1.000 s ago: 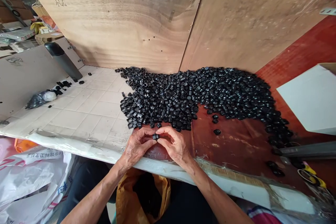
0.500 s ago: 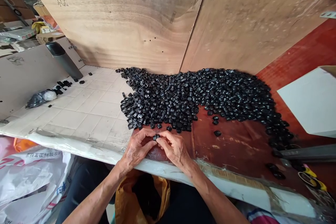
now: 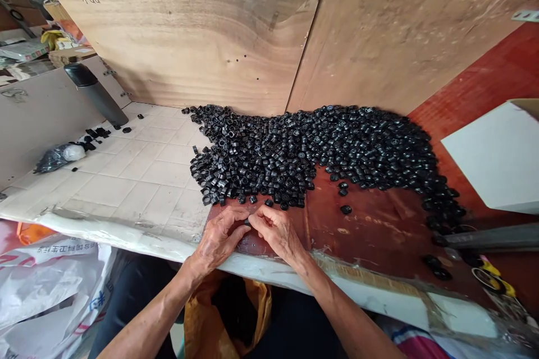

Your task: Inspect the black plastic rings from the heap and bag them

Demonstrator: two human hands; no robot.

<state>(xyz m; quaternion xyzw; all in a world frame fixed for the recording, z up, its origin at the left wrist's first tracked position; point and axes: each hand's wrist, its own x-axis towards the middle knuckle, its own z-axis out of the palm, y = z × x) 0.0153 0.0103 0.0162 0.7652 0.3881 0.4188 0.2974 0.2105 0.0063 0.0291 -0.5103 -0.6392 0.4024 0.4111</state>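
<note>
My left hand point(image 3: 219, 235) and my right hand point(image 3: 275, 231) meet fingertip to fingertip near the table's front edge. Both are pinched on one small black ring-shaped part point(image 3: 247, 222), which is almost hidden between the fingers. Just beyond the hands lies a large pile of the same small black parts point(image 3: 303, 148), spread across the middle of the table up to the wooden back boards. A few loose black parts point(image 3: 346, 209) lie apart on the red surface to the right of my hands.
A dark bottle point(image 3: 95, 92) leans at the back left, with a small black bag point(image 3: 56, 157) and stray parts near it. A white box point(image 3: 497, 157) stands at the right, a grey bar point(image 3: 488, 237) below it. An orange bag point(image 3: 227, 314) hangs under the table edge.
My fingers have closed tighter round the small black part, which now shows less. The hands have stayed in the same place; the view has shifted slightly.
</note>
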